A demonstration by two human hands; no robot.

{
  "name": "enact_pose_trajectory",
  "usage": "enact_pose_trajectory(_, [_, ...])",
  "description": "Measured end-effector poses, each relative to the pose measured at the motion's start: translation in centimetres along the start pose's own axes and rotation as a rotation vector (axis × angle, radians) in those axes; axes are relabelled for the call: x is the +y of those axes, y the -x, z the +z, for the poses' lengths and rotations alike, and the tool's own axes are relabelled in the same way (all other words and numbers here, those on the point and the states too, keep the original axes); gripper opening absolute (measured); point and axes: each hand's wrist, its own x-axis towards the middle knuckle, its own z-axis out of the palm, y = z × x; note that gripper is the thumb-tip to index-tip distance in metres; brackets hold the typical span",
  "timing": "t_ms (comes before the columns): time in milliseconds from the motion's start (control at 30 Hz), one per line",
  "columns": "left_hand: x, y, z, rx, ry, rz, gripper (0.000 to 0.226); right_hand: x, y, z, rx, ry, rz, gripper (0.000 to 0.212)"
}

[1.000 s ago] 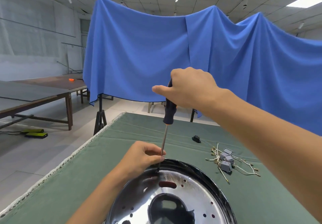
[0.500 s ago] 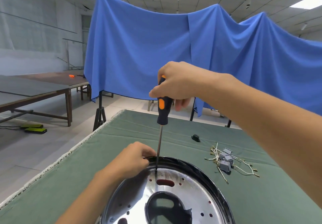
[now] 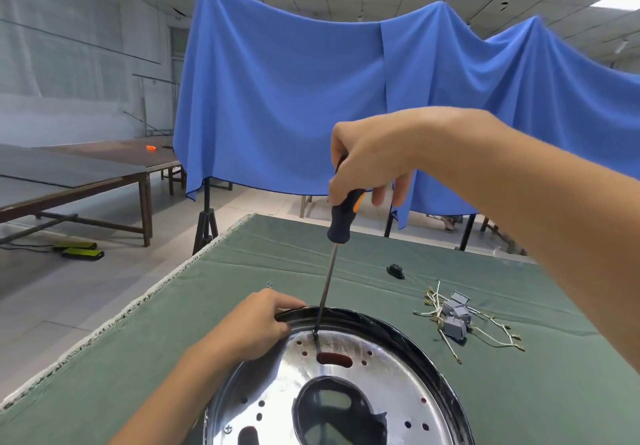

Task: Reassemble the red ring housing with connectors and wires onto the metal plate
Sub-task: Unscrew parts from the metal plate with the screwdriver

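Metal plate (image 3: 388, 368) under hands, screwdriver (image 3: 341, 222) upright

A round, mirror-glossy metal plate (image 3: 381, 372) lies on matt green woven cloth (image 3: 519, 392); at one o'clock, grey plastic connectors (image 3: 455, 320). The screwdriver (image 3: 341, 226) has a smooth black-and-orange plastic handle.

Right hand (image 3: 372, 158) regripped on screwdriver (image 3: 341, 217): a second ago fist closed over handle top with thumb out left; now fingers loosened, tips spread below handle on right side. Handle rotated: orange stripe hidden a second ago, now facing camera-right. Shaft leaned from lower-left tilt toward nearer upright; tip shifted from rim edge beside left fingers onto metal plate (image 3: 367, 372) face just above red slot. Left hand (image 3: 258, 323) moved off shaft, now gripping plate's far-left rim, apart from shaft.
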Motion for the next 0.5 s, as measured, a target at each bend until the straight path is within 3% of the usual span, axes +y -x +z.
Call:
enact_pose_trajectory(67, [0.0,-0.1,0.0,0.004,0.014,-0.005,0.039,0.0,-0.1,0.3,0.025,-0.031,-0.017,0.025])
enact_pose_trajectory(167, [0.0,0.0,0.1,0.007,0.028,-0.026,0.036,0.0,-0.1,0.7,0.120,0.027,0.001,0.037])
enact_pose_trajectory(333, [0.0,0.0,0.1,0.012,0.027,-0.039,0.037,-0.7,0.4,0.6,0.043,-0.094,-0.055,0.017])
enact_pose_trajectory(433, [-0.1,0.0,0.1,0.012,0.031,-0.051,0.037,-0.8,0.4,1.1,0.179,0.020,-0.049,0.034])
enact_pose_trajectory(500, [-0.1,0.0,0.1,0.007,0.033,-0.052,0.037,-1.2,0.7,1.1,0.169,0.000,-0.051,0.028])
